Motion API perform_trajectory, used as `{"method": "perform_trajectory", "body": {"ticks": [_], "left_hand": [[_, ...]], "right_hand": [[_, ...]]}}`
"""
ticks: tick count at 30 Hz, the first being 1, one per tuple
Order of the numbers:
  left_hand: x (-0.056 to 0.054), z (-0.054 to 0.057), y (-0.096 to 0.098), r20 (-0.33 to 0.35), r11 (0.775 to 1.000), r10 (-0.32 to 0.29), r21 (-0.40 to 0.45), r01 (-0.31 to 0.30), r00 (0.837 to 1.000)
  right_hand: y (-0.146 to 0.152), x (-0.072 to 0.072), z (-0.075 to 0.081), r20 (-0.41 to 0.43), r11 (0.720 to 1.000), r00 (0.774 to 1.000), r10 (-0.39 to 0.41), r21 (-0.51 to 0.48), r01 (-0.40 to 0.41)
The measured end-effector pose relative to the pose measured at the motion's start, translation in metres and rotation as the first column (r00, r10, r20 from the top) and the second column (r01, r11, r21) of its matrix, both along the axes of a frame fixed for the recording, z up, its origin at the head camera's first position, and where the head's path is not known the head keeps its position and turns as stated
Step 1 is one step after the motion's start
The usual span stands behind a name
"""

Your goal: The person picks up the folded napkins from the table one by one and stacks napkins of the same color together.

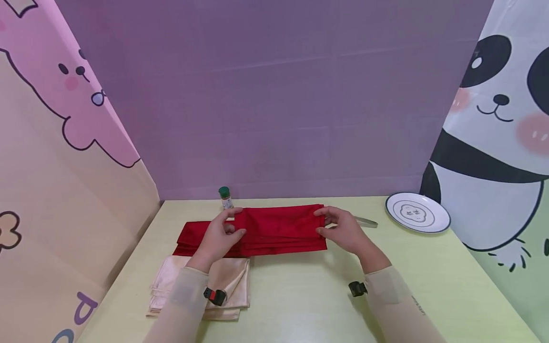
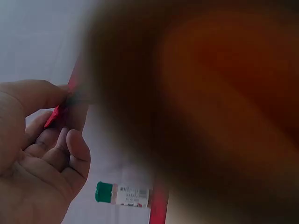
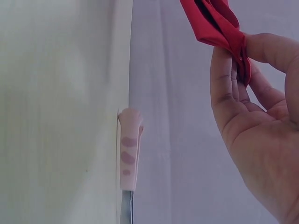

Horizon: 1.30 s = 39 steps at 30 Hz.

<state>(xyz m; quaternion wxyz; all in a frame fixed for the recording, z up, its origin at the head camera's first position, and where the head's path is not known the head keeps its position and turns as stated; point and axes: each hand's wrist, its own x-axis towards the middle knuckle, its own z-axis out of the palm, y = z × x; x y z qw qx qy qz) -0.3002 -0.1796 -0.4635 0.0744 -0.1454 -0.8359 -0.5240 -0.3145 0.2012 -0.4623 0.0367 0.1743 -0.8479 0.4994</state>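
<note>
Both of my hands hold a folded red cloth (image 1: 280,222) up off the table in the head view, one at each end. My left hand (image 1: 216,242) pinches its left end between thumb and fingers, and the left wrist view shows a red edge of the cloth (image 2: 55,115) there. At the right end my right hand (image 1: 346,232) pinches the cloth's layers, which hang in folds in the right wrist view. A second folded red cloth (image 1: 190,233) lies behind the left hand, partly covered by it. Beige folded cloths (image 1: 233,281) sit under the left forearm.
A small green-capped bottle (image 1: 225,197) stands at the table's back edge. Behind the right hand lies a knife (image 1: 367,222), whose pink handle (image 3: 129,154) shows in the right wrist view. One white plate (image 1: 399,209) with a dark rim is at the back right.
</note>
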Motion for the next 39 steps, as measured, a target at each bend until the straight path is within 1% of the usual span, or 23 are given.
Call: {"method": "perform_trajectory", "body": {"ticks": [4,10,18,23,28,34,39], "left_hand": [[0.0,0.002,-0.008,0.01,1.0,-0.002,-0.01,0.002,1.0],[0.0,0.006,-0.019,-0.004,0.999,0.006,-0.034,-0.006,1.0],[0.004,0.012,-0.032,0.031,0.999,0.033,-0.031,-0.032,0.999],[0.001,0.011,-0.041,0.021,0.999,0.041,-0.031,-0.041,0.999],[-0.002,0.009,-0.051,0.019,0.998,0.054,-0.015,-0.054,0.998],[-0.003,0.01,-0.06,0.011,0.998,0.064,-0.009,-0.064,0.998],[-0.002,0.011,-0.068,0.008,0.996,0.082,-0.028,-0.082,0.997]], "right_hand": [[-0.008,0.001,0.001,0.008,1.0,1.0,-0.004,-0.005,0.004],[-0.019,0.002,0.0,0.003,0.999,0.999,0.032,-0.044,-0.032],[-0.036,0.002,0.007,-0.005,1.0,1.0,0.016,-0.01,-0.016],[-0.045,-0.001,0.009,-0.009,0.999,0.999,0.039,-0.029,-0.039],[-0.055,-0.003,0.009,0.011,0.997,0.998,0.062,-0.047,-0.061],[-0.069,-0.005,0.007,0.032,0.997,0.998,0.052,-0.058,-0.05],[-0.079,-0.007,0.006,0.046,0.996,0.997,0.059,-0.075,-0.056]]}}
